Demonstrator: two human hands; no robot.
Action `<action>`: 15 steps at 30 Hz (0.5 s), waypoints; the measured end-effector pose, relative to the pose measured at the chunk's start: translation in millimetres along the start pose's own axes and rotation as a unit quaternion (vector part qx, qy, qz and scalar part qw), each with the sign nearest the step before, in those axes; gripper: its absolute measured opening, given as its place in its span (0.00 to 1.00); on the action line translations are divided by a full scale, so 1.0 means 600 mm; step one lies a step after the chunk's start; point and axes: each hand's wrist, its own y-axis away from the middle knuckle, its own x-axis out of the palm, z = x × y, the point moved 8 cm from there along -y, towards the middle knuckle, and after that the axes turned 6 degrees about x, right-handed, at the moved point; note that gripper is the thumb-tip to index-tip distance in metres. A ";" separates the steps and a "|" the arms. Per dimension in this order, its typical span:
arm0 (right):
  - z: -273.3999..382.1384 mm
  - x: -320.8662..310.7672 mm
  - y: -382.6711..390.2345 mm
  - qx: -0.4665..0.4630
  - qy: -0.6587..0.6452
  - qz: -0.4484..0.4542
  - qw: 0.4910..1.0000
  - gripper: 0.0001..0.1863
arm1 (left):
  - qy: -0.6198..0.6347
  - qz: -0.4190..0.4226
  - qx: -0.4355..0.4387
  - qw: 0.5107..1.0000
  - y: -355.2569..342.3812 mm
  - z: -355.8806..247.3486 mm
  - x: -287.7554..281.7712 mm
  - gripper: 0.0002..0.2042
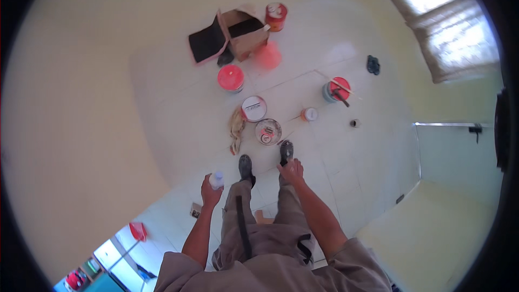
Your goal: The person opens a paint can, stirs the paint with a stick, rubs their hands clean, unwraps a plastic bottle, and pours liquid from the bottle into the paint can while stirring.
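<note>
My left hand is wrapped round a small white bottle with a pale cap, held out beside my left leg. My right hand hangs over my right leg near the knee, fingers apart and holding nothing. On the floor ahead of my dark shoes lie a round metal lid with a small can ring on it and a white round lid. A crumpled tan rag rests left of these lids. To their right stands a small can.
A pinkish-red-topped bucket stands ahead, near an open cardboard box and a red tin. Farther right, a hammer and a stick lie across another red-topped bucket. Dark sandals lie beyond. A red dustpan is at lower left.
</note>
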 end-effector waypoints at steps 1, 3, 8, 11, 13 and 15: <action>-0.015 0.039 -0.006 -0.119 0.078 -0.174 0.974 0.39 | 0.021 -0.011 0.021 0.999 -0.036 -0.028 0.036 0.32; 0.002 0.099 -0.084 -0.150 0.067 -0.196 0.967 0.46 | 0.024 -0.035 0.006 0.999 -0.069 -0.014 0.073 0.32; 0.101 0.216 -0.281 -0.171 0.009 0.068 0.983 0.55 | 0.008 -0.112 -0.016 0.994 -0.180 0.075 0.158 0.31; 0.117 0.283 -0.370 -0.188 0.015 0.104 0.977 0.62 | 0.017 -0.144 0.002 0.989 -0.265 0.116 0.213 0.30; 0.152 0.321 -0.417 -0.189 0.020 0.137 0.972 0.64 | 0.037 -0.141 0.005 0.989 -0.317 0.160 0.237 0.29; 0.192 0.354 -0.456 -0.183 0.028 0.168 0.968 0.66 | 0.034 -0.146 0.021 0.988 -0.364 0.191 0.252 0.27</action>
